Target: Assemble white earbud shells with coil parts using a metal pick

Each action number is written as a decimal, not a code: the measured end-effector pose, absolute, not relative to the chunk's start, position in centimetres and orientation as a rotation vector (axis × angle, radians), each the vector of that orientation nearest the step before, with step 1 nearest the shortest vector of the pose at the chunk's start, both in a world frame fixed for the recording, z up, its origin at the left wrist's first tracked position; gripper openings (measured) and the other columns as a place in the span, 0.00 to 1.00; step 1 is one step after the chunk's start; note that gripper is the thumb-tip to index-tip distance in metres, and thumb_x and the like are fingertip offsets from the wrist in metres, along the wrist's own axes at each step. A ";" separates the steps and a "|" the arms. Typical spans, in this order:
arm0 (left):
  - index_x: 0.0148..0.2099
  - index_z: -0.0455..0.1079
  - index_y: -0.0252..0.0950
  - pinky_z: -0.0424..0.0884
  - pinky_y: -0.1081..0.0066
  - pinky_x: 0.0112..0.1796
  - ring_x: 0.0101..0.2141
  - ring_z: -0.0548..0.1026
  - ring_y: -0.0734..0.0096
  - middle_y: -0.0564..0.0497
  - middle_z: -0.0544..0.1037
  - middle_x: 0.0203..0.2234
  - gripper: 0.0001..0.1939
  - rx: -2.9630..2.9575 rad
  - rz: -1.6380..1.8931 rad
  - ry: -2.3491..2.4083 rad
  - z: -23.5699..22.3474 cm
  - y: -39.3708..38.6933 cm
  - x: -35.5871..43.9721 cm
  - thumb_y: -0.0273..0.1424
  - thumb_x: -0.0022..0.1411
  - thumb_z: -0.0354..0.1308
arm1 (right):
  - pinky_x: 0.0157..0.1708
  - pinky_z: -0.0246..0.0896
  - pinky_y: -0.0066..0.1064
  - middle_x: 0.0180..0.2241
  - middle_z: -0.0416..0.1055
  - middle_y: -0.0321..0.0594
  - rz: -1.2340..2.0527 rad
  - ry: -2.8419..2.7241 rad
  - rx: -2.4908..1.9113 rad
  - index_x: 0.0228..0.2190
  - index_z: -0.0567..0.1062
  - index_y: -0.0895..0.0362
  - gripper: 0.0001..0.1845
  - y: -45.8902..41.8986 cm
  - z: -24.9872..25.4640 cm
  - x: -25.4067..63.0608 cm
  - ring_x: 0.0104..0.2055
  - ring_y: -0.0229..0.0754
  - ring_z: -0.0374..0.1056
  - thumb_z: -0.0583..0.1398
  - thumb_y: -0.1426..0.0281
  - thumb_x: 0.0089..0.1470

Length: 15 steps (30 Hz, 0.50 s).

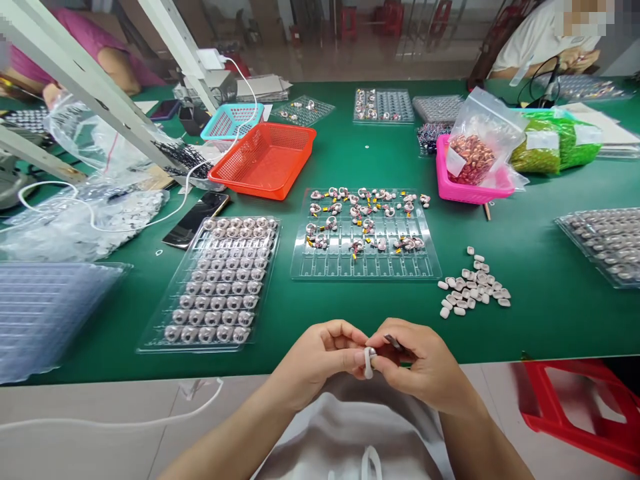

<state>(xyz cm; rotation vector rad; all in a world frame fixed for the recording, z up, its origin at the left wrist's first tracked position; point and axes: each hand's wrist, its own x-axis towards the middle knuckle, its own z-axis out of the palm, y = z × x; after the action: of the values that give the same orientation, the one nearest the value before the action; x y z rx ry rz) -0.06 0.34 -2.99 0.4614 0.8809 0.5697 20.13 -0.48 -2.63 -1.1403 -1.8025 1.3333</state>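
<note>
At the table's front edge, my left hand (333, 353) pinches a small white ring-shaped part (369, 365) between thumb and fingers. From the other side my right hand (420, 360) grips the same part with its thumb and fingertip. A thin dark tool (393, 342), its kind unclear, is tucked in the right hand's curled fingers. Beyond the hands lies a clear tray (330, 267) of small white parts with red and yellow bits. Small white caps (473, 293) are scattered in a loose pile to the right. On the left a clear tray (155, 337) carries rows of rounded grey shells.
An orange basket (265, 177) stands behind the trays, beside a phone (195, 219) and white cable. A pink basket (475, 193) bears a bag of copper-coloured pieces. Stacked clear trays (55, 313) sit left, a filled tray (605, 243) right. A red stool (575, 413) is below. Two people work across.
</note>
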 end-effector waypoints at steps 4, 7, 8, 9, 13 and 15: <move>0.38 0.78 0.30 0.72 0.78 0.32 0.27 0.75 0.78 0.47 0.78 0.29 0.16 0.381 0.590 0.860 -3.2 0.3 0.4 0.31 0.48 0.73 | 0.24 0.58 0.18 0.33 0.70 0.35 1.202 -1.779 -1.116 0.40 0.77 0.54 0.08 -0.7 -3.1 20.0 0.29 0.29 0.63 0.62 0.75 0.58; 0.38 0.79 0.30 0.71 0.78 0.33 0.29 0.74 0.77 0.46 0.79 0.31 0.14 0.330 0.643 0.894 -3.0 0.3 0.7 0.31 0.49 0.73 | 0.27 0.60 0.18 0.35 0.70 0.36 0.953 -1.742 -1.154 0.42 0.76 0.54 0.10 -1.2 -3.7 19.5 0.29 0.28 0.64 0.63 0.77 0.58; 0.38 0.80 0.30 0.71 0.78 0.33 0.30 0.74 0.77 0.45 0.79 0.31 0.14 0.312 0.665 0.905 -2.9 0.2 0.8 0.31 0.49 0.72 | 0.29 0.62 0.19 0.36 0.70 0.36 0.863 -1.750 -1.137 0.43 0.75 0.55 0.11 -1.4 -3.9 19.4 0.31 0.29 0.65 0.62 0.78 0.58; 0.38 0.80 0.29 0.70 0.77 0.33 0.30 0.74 0.77 0.45 0.79 0.31 0.14 0.298 0.681 0.915 -2.8 0.2 0.8 0.31 0.49 0.72 | 0.32 0.63 0.19 0.37 0.70 0.37 0.797 -1.772 -1.101 0.45 0.75 0.56 0.14 -1.6 -4.1 19.4 0.34 0.29 0.66 0.61 0.80 0.58; 0.39 0.79 0.29 0.70 0.75 0.36 0.33 0.74 0.74 0.43 0.79 0.33 0.15 0.275 0.707 0.944 -2.4 0.1 1.1 0.32 0.50 0.71 | 0.39 0.69 0.24 0.43 0.69 0.44 0.748 -1.892 -0.968 0.55 0.70 0.58 0.25 -2.1 -4.6 19.4 0.43 0.34 0.67 0.57 0.84 0.58; 0.40 0.79 0.30 0.69 0.75 0.37 0.34 0.74 0.73 0.44 0.79 0.34 0.14 0.250 0.720 0.945 -2.2 0.0 1.2 0.31 0.51 0.71 | 0.39 0.71 0.27 0.45 0.68 0.47 0.708 -1.932 -0.982 0.58 0.67 0.58 0.28 -2.2 -4.8 19.3 0.44 0.38 0.67 0.60 0.82 0.56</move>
<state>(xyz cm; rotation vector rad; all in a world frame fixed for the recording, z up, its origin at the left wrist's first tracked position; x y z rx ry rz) 1.21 -0.05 -2.24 0.2496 0.9452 0.7203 19.33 -2.21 -4.79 -0.9815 -1.9323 0.7076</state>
